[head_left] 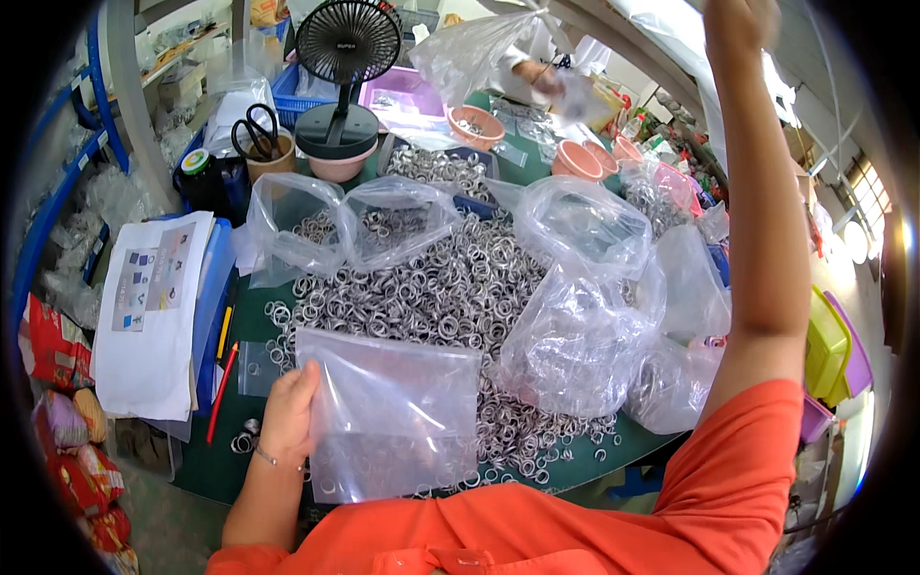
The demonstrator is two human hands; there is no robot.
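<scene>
My left hand is closed on the left edge of a flat, clear plastic bag, thumb on top. The bag looks flat and lies over the near side of a large heap of silver metal rings. My right arm is stretched far up, and my right hand is at the top edge of the view, partly cut off and blurred; its fingers do not show clearly. Two open clear bags with rings inside stand behind the heap. More clear bags stand at its right.
A black fan, scissors in a cup and pink bowls are at the back. Papers and a red pencil lie at the left. Across the table, another person's hand shows. A hanging plastic sheet is overhead.
</scene>
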